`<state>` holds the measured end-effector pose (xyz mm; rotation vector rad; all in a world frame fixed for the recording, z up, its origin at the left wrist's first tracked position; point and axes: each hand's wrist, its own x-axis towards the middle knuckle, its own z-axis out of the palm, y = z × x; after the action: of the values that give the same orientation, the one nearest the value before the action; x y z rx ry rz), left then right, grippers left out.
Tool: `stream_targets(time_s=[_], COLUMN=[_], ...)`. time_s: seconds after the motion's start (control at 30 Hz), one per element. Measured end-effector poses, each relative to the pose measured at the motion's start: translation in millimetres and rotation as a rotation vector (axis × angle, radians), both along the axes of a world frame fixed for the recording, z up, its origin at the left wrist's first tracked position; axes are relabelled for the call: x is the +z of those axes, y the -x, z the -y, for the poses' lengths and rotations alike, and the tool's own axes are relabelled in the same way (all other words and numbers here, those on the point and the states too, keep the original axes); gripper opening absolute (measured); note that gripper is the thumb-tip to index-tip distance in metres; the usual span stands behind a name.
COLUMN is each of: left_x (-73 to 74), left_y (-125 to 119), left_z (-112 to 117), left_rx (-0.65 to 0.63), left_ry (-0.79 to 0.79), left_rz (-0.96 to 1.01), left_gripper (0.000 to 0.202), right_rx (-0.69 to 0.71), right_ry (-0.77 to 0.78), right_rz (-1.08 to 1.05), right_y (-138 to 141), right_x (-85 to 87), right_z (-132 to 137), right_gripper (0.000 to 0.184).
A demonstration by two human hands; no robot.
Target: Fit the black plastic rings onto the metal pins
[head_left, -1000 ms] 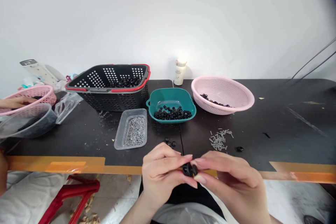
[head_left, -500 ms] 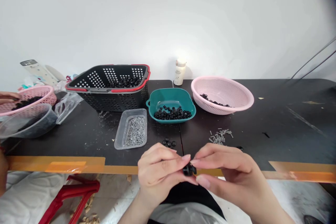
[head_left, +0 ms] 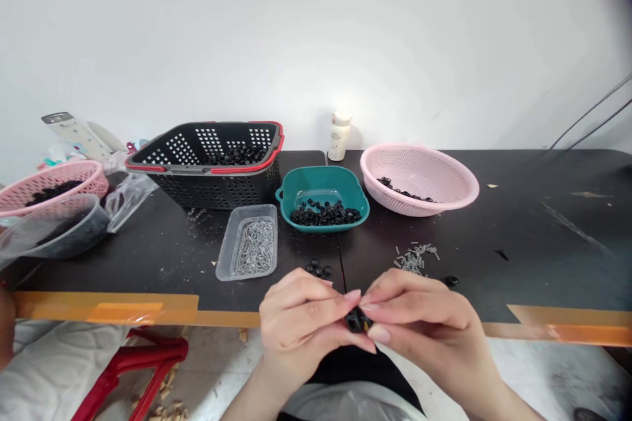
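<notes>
My left hand (head_left: 299, 319) is closed, pinching a small black round wheel-like part (head_left: 354, 321) between thumb and fingers over the table's front edge. From the other side, my right hand (head_left: 432, 322) grips the same black part with its thumb and fingertips. The fingers cover much of the part, and a little yellowish spot shows at its right side. Just beyond my left hand lie several loose black round pieces (head_left: 318, 270). Past my right hand are a scatter of thin metal pins (head_left: 415, 258) and a single black piece (head_left: 451, 281).
A clear tray (head_left: 223, 263) holds metal pins. Black pieces lie in a teal basin (head_left: 323, 176), a pink colander (head_left: 439, 174) and a black basket (head_left: 217, 191). A white bottle (head_left: 339, 138) stands by the wall. At left are another pink basket (head_left: 93, 177) and a co-worker's arm (head_left: 6, 325).
My right thumb and fingers have closed in nearer to the black part, which looks slightly turned. The co-worker's hand over the left pink basket has gone out of view.
</notes>
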<state>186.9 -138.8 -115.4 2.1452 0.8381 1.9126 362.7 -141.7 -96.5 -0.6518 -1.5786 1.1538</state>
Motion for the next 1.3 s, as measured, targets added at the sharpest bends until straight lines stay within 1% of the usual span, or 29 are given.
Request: stream_targets(time_s=[0.1,0.2,0.23,0.3,0.4,0.47,0.53,0.67,0.73,0.83,0.97,1.07,1.13,1.2,1.3], left_x=[0.9,0.8,0.6,-0.2,-2.2,-4.1,-6.3,-9.8,-10.8,-10.7,-3.1,8.1,14.1,16.3,13.0], left_y=[0,-1,-1,0,1,1,1,2,2,2,1,4,7,9,10], left_z=[1,3,3,3,2,1,0,-1,-1,-3,-3,0,3,4,2], left_rx=[0.009,0.024,0.030,0.032,0.035,0.057,0.061,0.032,0.022,0.000,-0.021,-0.052,-0.049,-0.043,-0.081], left_ry=[-0.016,-0.016,-0.016,-0.025,-0.038,-0.020,0.005,0.022,0.019,0.011,0.060,0.116,0.116,0.088,0.060], left_rz=[-0.015,-0.026,-0.026,-0.035,-0.066,-0.077,-0.075,-0.081,-0.090,-0.105,-0.149,-0.252,-0.320,-0.359,-0.365], left_gripper=[0.027,0.026,0.025,0.022,0.018,0.018,0.018,0.020,0.020,0.020,0.021,0.022,0.020,0.017,0.019], right_rx=[0.117,0.231,0.253,0.317,0.477,0.547,0.580,0.564,0.556,0.549,0.482,0.476,0.468,0.476,0.508], right_ry=[0.184,0.425,0.511,0.669,0.812,0.834,0.804,0.701,0.694,0.703,0.709,0.744,0.734,0.722,0.761], right_rz=[-0.121,-0.223,-0.243,-0.249,-0.204,-0.180,-0.177,-0.240,-0.260,-0.267,-0.287,-0.290,-0.284,-0.290,-0.346], right_y=[2,4,4,5,3,2,1,2,3,3,1,-1,-2,-2,-1], right_x=[-5.7,-7.6,-7.3,-6.0,-5.6,-7.5,-10.8,-18.1,-21.3,-25.4,-29.6,-32.0,-32.9,-32.9,-32.2], right_z=[-1,-5,-7,-11,-17,-19,-20,-18,-18,-20,-21,-22,-22,-22,-20], right_gripper=[0.023,0.012,0.013,0.021,0.031,0.033,0.030,0.019,0.015,0.015,0.018,0.023,0.022,0.020,0.018])
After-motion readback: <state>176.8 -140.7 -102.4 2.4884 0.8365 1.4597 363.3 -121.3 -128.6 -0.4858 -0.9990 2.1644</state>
